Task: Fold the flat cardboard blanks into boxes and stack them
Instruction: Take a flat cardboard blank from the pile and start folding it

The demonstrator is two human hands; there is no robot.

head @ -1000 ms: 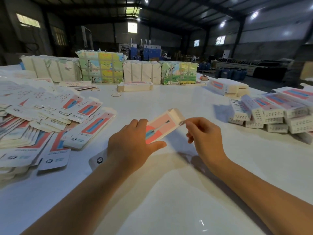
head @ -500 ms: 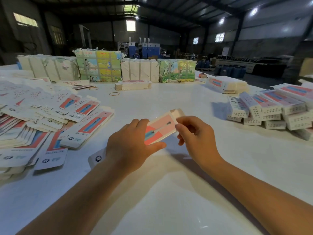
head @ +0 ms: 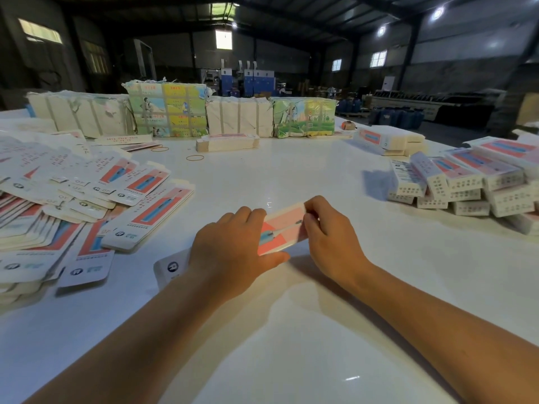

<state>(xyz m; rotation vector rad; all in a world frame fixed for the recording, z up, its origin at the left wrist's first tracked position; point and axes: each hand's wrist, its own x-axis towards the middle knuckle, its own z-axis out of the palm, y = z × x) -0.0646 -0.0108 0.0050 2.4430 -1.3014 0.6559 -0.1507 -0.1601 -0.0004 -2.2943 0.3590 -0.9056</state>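
to the left of the left hand (head: pixel 233 255), a loose heap of flat blanks (head: pixel 73 199) spreads across the white table (head: pixel 291 330), the nearest blank just beside the wrist. the left hand is clamped over the near half of a pink-and-white box (head: pixel 281 228), fingers curled across the top and thumb along the near edge; the box's rounded white end pokes out behind the wrist. the right hand (head: pixel 329 237) meets the box at its far end, fingers bent and pinching that end, so the box lies between the two hands. to the right of the right hand, well apart, folded boxes (head: pixel 466 182) sit in a low stack. beyond both hands, two rubber bands (head: pixel 194 158) lie on the table near a small banded stack (head: pixel 227 141), and wrapped bundles (head: pixel 175 112) line the far edge. behind them is a dim warehouse with blue machines (head: pixel 248 80).
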